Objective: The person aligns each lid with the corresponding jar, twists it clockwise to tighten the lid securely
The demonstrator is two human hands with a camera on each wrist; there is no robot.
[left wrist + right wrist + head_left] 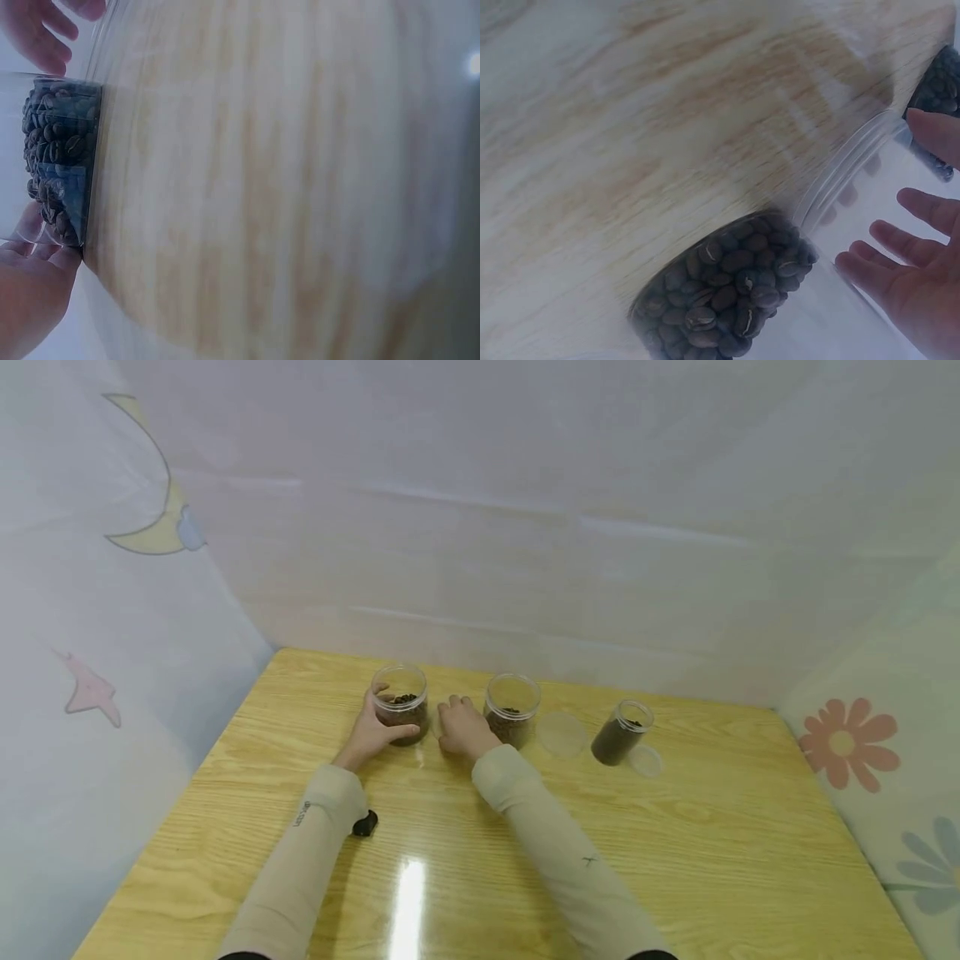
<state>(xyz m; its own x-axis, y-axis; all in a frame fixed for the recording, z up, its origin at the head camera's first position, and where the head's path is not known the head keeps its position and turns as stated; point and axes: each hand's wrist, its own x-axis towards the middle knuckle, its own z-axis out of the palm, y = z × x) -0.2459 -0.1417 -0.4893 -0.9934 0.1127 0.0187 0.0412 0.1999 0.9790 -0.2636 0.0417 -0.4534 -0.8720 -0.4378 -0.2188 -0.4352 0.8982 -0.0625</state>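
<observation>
A clear jar [401, 702] partly filled with coffee beans [56, 142] stands at the left of the group. My left hand [367, 732] holds it, thumb across the near side and fingers round the far left side. My right hand [462, 728] is between this jar and a second clear jar [512, 710] of beans. Beneath its fingers lies a clear round lid [851, 176], mostly hidden in the head view. The right wrist view shows those fingers spread and relaxed over the lid. Whether they touch it I cannot tell.
Right of the second jar lies a pale round lid [562, 734]. Beyond it stands a narrower jar [618, 739] with dark contents, a smaller lid [645, 761] beside it. A small black object [365, 823] shows by the left sleeve. A cloth wall [480, 568] borders the wooden table [720, 852].
</observation>
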